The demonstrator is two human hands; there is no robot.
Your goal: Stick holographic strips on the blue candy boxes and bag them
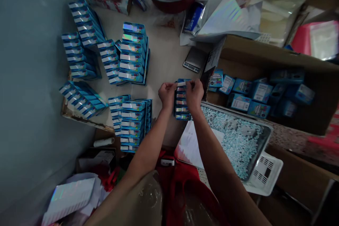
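Observation:
A stack of small blue boxes [182, 102] stands in front of me, between my two hands. Over its far end a narrow white sticker strip [181, 84] is stretched from one hand to the other. My left hand [167, 93] pinches the strip's left end, its fingers closed. At the other end my right hand [194, 93] has its fingertips together on the strip, close against the boxes. Most of the boxes in this stack show a pale or shiny strip across their facing side.
Several stacks of blue boxes [132, 56] fill the left. Rightward, a cardboard carton [278, 54] holds loose blue boxes, near a small scale [195, 59]. A metal tray [267, 136] of pale blue pieces sits below. A pot [171, 6] of blue-and-white pieces stands behind.

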